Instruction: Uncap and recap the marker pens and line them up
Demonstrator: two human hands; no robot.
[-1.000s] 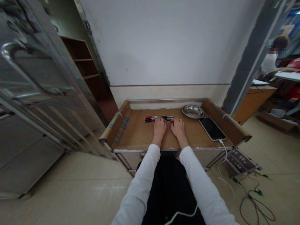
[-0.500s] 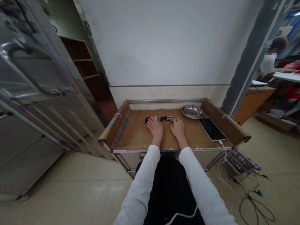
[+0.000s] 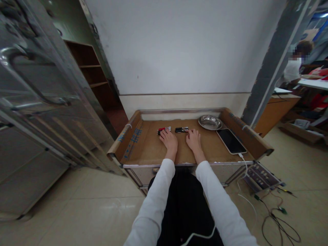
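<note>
My left hand lies palm down on the cardboard, fingers stretched forward and slightly apart. Its fingertips reach the near edge of a small bunch of red and black pen-like sticks with silvery ends, partly covering them. To the right lies a second bunch of black pen-like sticks, side by side. My right hand also rests palm down, fingers loosely extended. One finger is at the right end of the black bunch; whether it presses on it I cannot tell. Neither hand lifts anything.
Both hands are over a cardboard-lined cart top with raised sides. A round metal dish and a phone with a white cable are at its right. Cables and a device lie on the floor. A person is farther right.
My left hand has shifted very slightly left and down against the red and black bunch. My right hand and the black bunch look nearly the same.
</note>
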